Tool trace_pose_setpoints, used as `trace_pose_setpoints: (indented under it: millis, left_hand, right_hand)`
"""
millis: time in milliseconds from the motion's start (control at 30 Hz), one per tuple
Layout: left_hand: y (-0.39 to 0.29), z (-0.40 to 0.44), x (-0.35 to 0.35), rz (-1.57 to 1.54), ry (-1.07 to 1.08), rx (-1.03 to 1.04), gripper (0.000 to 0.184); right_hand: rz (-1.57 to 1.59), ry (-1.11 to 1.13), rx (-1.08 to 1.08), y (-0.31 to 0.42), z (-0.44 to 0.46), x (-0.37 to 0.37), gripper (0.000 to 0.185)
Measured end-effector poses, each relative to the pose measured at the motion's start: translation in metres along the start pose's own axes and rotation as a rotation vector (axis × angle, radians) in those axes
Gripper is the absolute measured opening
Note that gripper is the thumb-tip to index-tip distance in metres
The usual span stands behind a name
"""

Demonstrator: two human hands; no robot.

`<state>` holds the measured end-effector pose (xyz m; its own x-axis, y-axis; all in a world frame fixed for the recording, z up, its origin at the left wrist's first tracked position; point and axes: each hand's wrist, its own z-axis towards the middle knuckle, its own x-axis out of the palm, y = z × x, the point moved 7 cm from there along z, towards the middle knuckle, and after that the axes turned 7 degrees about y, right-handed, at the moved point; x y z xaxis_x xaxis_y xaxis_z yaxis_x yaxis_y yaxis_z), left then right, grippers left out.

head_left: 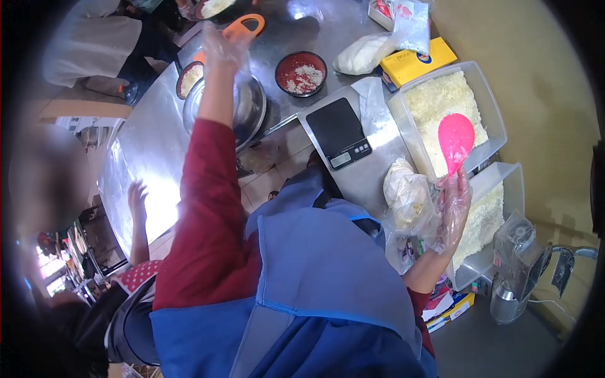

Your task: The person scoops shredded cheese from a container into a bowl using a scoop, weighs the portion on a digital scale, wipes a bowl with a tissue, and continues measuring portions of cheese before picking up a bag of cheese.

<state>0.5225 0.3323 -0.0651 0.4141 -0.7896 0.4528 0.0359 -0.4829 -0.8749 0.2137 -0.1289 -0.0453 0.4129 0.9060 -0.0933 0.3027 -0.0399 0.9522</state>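
Note:
My right hand (455, 211), in a clear plastic glove, is closed round the handle of a pink rice paddle (456, 140). The paddle's blade is over a clear plastic container (498, 120) of white, rice-like grains (441, 104). My left hand (222, 50), also gloved, is stretched out over a steel bowl (252, 110). An orange handled thing (246, 26) shows beside and behind it; blur hides whether my fingers grip it. Near the bowl stands a small dark bowl (191, 79) with pale contents. A red-lined bowl (301, 74) holds some white grains.
A digital kitchen scale (340, 133) lies at the table edge. A second grain container (513, 189), a knotted plastic bag (406, 192), a white bag (362, 55) and a yellow box (419, 61) are to the right. Another person's hand (137, 195) is over the table at left.

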Motion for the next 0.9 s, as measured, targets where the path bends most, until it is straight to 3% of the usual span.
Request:
trace_pose_setpoints:
  millis: [67, 133, 167, 200, 233, 267, 300, 367, 500, 567, 700, 833, 867, 900]
  left_hand:
    - [0.068, 0.000, -0.017, 0.088, 0.530, -0.157, 0.038]
    - [0.114, -0.065, -0.024, 0.152, 0.258, -0.349, 0.020]
    - [0.137, -0.088, -0.028, 0.060, 0.254, -0.510, 0.017]
    - [0.162, -0.099, -0.045, 0.226, 0.211, -0.563, 0.039]
    - [0.178, -0.104, -0.043, 0.228, 0.241, -0.595, 0.039]
    - [0.189, -0.107, -0.053, 0.294, 0.133, -0.612, 0.046]
    - [0.196, -0.108, -0.065, 0.365, 0.024, -0.621, 0.052]
    - [0.209, -0.082, -0.077, 0.485, 0.032, -0.587, 0.056]
    - [0.204, -0.073, -0.045, 0.390, 0.083, -0.548, 0.049]
    - [0.220, -0.058, -0.053, 0.369, 0.053, -0.582, 0.040]
    - [0.229, -0.046, -0.063, 0.325, 0.040, -0.565, 0.026]
    - [0.216, -0.049, -0.062, 0.131, 0.007, -0.534, 0.021]
    - [0.199, -0.056, -0.048, 0.059, 0.039, -0.519, 0.020]
    - [0.184, -0.061, -0.035, -0.014, 0.070, -0.502, 0.020]
  right_hand:
    - [-0.021, -0.078, 0.004, -0.001, 0.002, -0.011, 0.050]
    - [-0.043, -0.102, 0.004, -0.004, 0.006, -0.028, 0.050]
    - [-0.067, -0.122, -0.004, -0.005, 0.005, -0.037, 0.049]
    - [-0.075, -0.118, -0.030, 0.001, 0.005, -0.043, 0.046]
    - [-0.084, -0.159, -0.018, 0.006, 0.007, -0.050, 0.046]
    - [-0.185, -0.189, -0.046, 0.012, 0.010, -0.055, 0.045]
    - [-0.286, -0.212, -0.069, 0.016, 0.015, -0.059, 0.044]
    - [-0.525, -0.174, -0.216, 0.010, 0.041, -0.062, 0.041]
    - [-0.848, 0.074, 0.041, -0.037, 0.110, -0.039, 0.042]
    - [-0.925, -0.005, -0.067, -0.042, 0.145, -0.026, 0.041]
    - [-0.917, -0.072, 0.084, -0.060, 0.185, -0.004, 0.039]
    - [-1.237, 0.229, 0.334, -0.075, 0.167, 0.027, 0.042]
    - [-1.217, 0.219, 0.116, -0.064, 0.153, 0.031, 0.041]
    - [-1.217, 0.210, 0.126, -0.060, 0.146, 0.023, 0.041]
